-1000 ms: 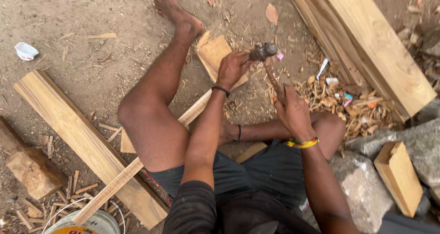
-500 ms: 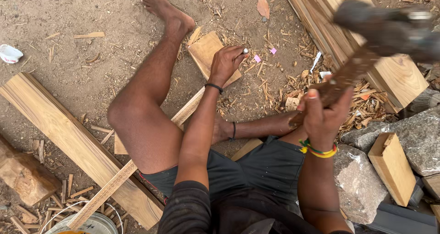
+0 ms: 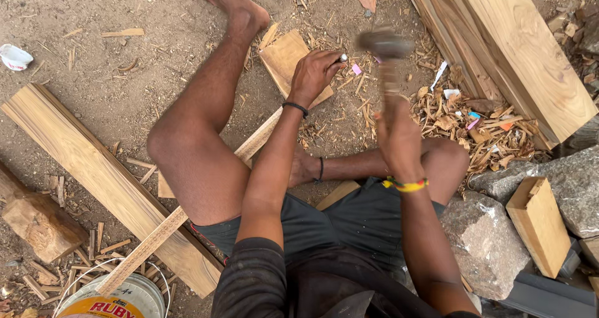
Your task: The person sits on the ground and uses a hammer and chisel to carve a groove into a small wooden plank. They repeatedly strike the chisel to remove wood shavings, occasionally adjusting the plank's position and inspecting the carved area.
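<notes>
The hammer (image 3: 385, 50) is blurred, so its shape cannot be told. Most of the chisel (image 3: 342, 58) is hidden inside the left hand (image 3: 314, 75). The bucket (image 3: 118, 299) and the planks (image 3: 511, 50) are cut off by the edges.

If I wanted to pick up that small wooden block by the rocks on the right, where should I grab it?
Grip the wooden block across its two long side faces, coming from above. It lies tilted against the rocks with its broad top face up and its long edges exposed, so fingers could likely close over the narrow width.
</notes>
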